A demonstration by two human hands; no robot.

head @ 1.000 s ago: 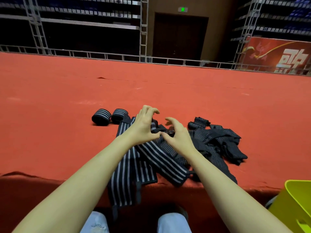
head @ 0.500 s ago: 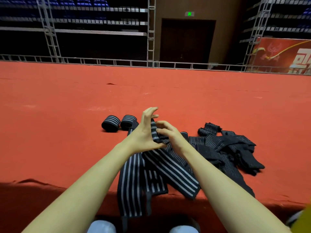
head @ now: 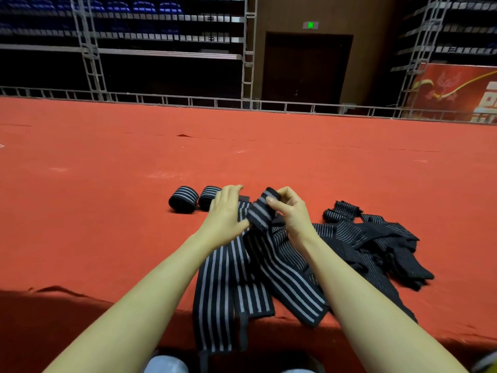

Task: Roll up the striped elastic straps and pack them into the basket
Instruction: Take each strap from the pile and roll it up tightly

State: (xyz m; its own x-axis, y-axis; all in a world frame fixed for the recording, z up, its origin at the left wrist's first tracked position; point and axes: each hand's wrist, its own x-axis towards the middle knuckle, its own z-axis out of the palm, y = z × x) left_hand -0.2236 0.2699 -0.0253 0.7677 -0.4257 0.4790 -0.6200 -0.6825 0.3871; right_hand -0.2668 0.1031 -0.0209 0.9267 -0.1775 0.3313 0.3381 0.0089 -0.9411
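Rolling step, early stage. The right hand [head: 289, 211] pinches the started roll [head: 262, 211] of one strap [head: 287, 275], thumb on the near face and curled fingers over the top edge. The left hand [head: 226, 211], fingers straight and nearly flat, rests on a second strap [head: 228, 292] just left of the roll, its thumb touching the roll's lower end. The free length of the strap being wound trails from under the right hand toward the person and over the worktop [head: 80, 211] edge. Two finished rolls [head: 195, 198] lie just beyond the left hand's fingertips, side by side. A loose heap of straps [head: 376, 246] lies to the right of the right hand. The basket is not clearly in view. The next move probably calls for turning the roll toward the person while the left hand guides the tail flat, keeping the edges aligned.
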